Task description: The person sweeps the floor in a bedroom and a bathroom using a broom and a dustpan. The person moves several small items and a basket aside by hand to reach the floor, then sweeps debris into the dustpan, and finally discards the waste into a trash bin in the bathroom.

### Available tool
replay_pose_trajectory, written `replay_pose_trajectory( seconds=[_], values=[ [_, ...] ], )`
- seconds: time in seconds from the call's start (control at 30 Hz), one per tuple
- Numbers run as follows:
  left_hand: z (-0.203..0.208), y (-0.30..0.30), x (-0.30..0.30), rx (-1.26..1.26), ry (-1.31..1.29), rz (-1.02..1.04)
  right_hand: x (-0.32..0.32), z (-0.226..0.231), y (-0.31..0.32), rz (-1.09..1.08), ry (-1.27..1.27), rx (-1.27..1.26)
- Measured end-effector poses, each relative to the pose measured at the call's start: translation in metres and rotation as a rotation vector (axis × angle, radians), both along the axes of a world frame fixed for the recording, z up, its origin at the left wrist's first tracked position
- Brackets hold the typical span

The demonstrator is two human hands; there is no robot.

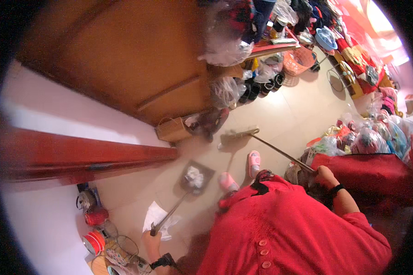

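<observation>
My left hand (152, 242) is closed round the handle of a long-handled dustpan (205, 168). Its dark pan rests on the floor to the left of my feet, with crumpled white paper (195, 177) lying in it. On the right, my right hand (326, 178) grips the end of a broom's stick. The broom (280, 151) slants away from me, its pale bristle head (242, 132) down on the tiles ahead of my pink slippers (254, 158). White sheets, maybe paper or plastic (155, 216), lie on the floor beside the dustpan's handle.
A brown cardboard box (173, 130) stands by the wooden wardrobe (124, 55). Several dark shoes (261, 87) and a pink basket (298, 62) line the far side. Plastic bags (369, 140) pile up at right beside a red seat (367, 174). A red spool (93, 243) sits at lower left.
</observation>
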State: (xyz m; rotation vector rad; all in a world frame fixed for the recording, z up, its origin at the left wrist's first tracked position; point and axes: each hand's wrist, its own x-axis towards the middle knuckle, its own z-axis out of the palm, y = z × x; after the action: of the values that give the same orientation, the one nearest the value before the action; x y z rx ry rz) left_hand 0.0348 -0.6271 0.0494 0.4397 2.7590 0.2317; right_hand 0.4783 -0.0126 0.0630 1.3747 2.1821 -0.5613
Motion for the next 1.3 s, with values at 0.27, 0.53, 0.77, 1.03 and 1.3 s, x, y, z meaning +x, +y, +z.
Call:
replay_pose_trajectory(
  seconds=[0.27, 0.53, 0.77, 1.03, 1.3],
  values=[
    [0.031, 0.022, 0.000, -0.039, 0.046, 0.153, 0.078, -0.061, 0.011, -0.652, 0.200, -0.097],
    [0.098, 0.013, -0.013, -0.425, 0.036, 0.043, 0.024, -0.163, 0.072, -0.441, 0.195, -0.373],
    [0.158, 0.036, -0.036, -0.359, -0.367, 0.242, 0.052, -0.260, -0.034, 0.922, -0.452, -0.194],
    [0.130, -0.066, -0.118, -0.299, -0.351, 0.141, 0.021, -0.228, -0.188, 0.408, 0.094, -0.470],
    [0.101, -0.139, -0.181, -0.365, -0.315, 0.008, -0.036, -0.059, -0.285, -0.323, -0.105, -0.391]
  ],
)
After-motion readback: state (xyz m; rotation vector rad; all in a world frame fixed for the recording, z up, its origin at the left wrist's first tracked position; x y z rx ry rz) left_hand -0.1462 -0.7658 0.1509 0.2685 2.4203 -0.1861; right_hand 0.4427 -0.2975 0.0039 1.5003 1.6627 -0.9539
